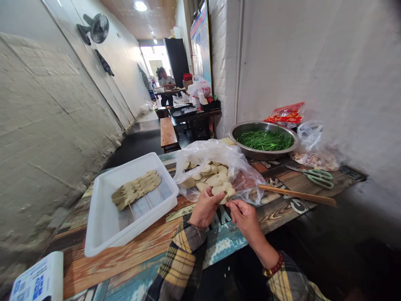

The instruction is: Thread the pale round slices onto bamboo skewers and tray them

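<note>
My left hand [203, 210] is closed on a few flat, round beige slices [223, 190], its thumb lying across them. With fingertips pinched at their lower edge, my right hand [246, 215] grips a thin skewer [228, 200], mostly hidden by the fingers and slices. Just behind both hands, an opened clear plastic bag [200, 148] holds a heap of loose beige slices [205, 171]. To the left, a white plastic tray [94, 217] contains skewered slices [138, 188] laid side by side, their sticks pointing toward me.
Right of the bag lie a bundle of wooden skewers [300, 196] and green-handled scissors [321, 177]. Behind them stands a metal bowl [232, 134] of cut green stalks [265, 140], beside plastic bags [313, 144]. A white box [37, 278] sits front left. Far back, a person [166, 79] sits at another table.
</note>
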